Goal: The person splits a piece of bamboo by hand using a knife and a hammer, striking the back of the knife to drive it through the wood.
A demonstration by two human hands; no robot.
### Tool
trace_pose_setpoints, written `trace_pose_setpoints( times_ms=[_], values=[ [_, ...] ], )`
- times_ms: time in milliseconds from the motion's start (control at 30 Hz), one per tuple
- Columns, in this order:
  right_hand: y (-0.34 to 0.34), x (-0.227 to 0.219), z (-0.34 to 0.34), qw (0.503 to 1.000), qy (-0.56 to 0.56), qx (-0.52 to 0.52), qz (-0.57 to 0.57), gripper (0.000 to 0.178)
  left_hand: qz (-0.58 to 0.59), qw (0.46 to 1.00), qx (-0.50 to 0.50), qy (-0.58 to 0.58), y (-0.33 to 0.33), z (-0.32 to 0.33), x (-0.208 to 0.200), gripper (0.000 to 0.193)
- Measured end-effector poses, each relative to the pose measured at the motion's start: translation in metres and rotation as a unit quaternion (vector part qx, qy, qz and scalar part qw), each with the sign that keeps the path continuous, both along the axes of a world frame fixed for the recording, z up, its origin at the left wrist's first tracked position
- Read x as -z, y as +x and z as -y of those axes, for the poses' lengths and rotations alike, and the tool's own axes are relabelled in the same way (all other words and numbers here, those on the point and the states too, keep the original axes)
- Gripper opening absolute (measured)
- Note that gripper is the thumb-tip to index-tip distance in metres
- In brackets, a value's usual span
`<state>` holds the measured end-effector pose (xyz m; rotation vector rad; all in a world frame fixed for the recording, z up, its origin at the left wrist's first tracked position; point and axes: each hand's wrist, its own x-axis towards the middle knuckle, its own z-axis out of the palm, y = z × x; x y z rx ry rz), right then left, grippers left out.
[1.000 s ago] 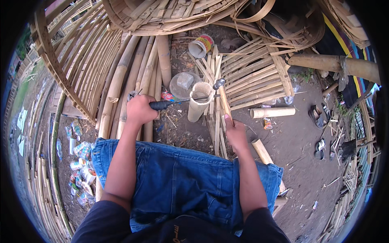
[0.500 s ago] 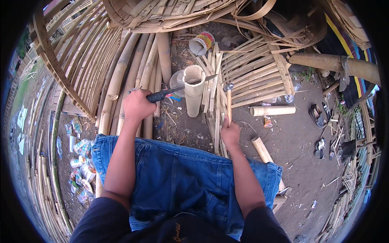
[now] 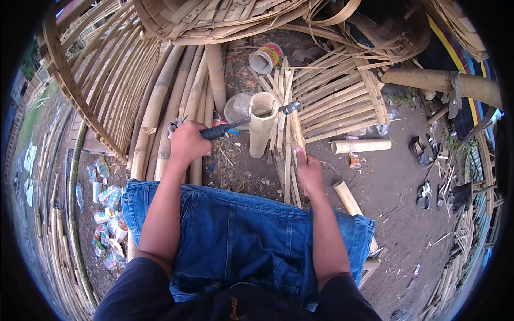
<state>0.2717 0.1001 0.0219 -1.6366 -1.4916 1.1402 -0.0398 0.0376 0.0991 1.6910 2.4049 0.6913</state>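
Observation:
My left hand (image 3: 188, 142) is closed round the black handle (image 3: 213, 132) of a knife. Its dark blade runs rightward across the upper part of an upright bamboo tube (image 3: 261, 134), whose hollow end faces up. How deep the blade sits in the bamboo, I cannot tell. In my right hand (image 3: 309, 174) is a hammer (image 3: 298, 134), gripped by its wooden handle. The hammer's metal head is at the blade's tip, just right of the tube. Blue denim cloth (image 3: 246, 224) covers my lap below both hands.
Long bamboo poles (image 3: 160, 101) lie left of the tube. Split bamboo strips (image 3: 289, 176) and a slatted bamboo panel (image 3: 342, 99) are to the right. A woven bamboo basket (image 3: 225, 21) hangs over the far side. Short bamboo pieces (image 3: 361, 146) and sandals (image 3: 420, 150) lie on the ground.
The hammer head has come left and slightly down to the knife tip. The knife and my left hand have moved slightly right and down; the tube's top has shifted right.

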Motion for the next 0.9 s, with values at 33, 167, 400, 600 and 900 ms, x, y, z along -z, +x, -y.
trace_pose_setpoints(
  times_ms=[33,167,400,600,900],
  values=[
    [0.000,-0.001,0.000,1.000,0.001,-0.004,-0.006,0.053,-0.001,1.000,-0.004,0.001,0.001,0.001,-0.001,0.022],
    [-0.008,-0.018,0.004,0.998,-0.049,0.004,-0.038,0.051,-0.026,0.999,-0.024,0.006,0.011,0.003,-0.002,0.020],
    [-0.010,-0.021,0.006,0.993,-0.097,0.020,-0.062,0.050,-0.071,0.995,-0.071,-0.022,0.022,0.004,-0.008,0.025],
    [-0.017,-0.036,0.005,0.985,-0.120,0.019,-0.122,0.050,-0.078,0.992,-0.087,-0.042,0.022,0.007,-0.008,0.026],
    [-0.021,0.001,-0.001,1.000,0.006,-0.014,-0.003,0.052,-0.057,0.993,-0.079,-0.059,0.005,0.012,0.003,0.028]
  ],
)
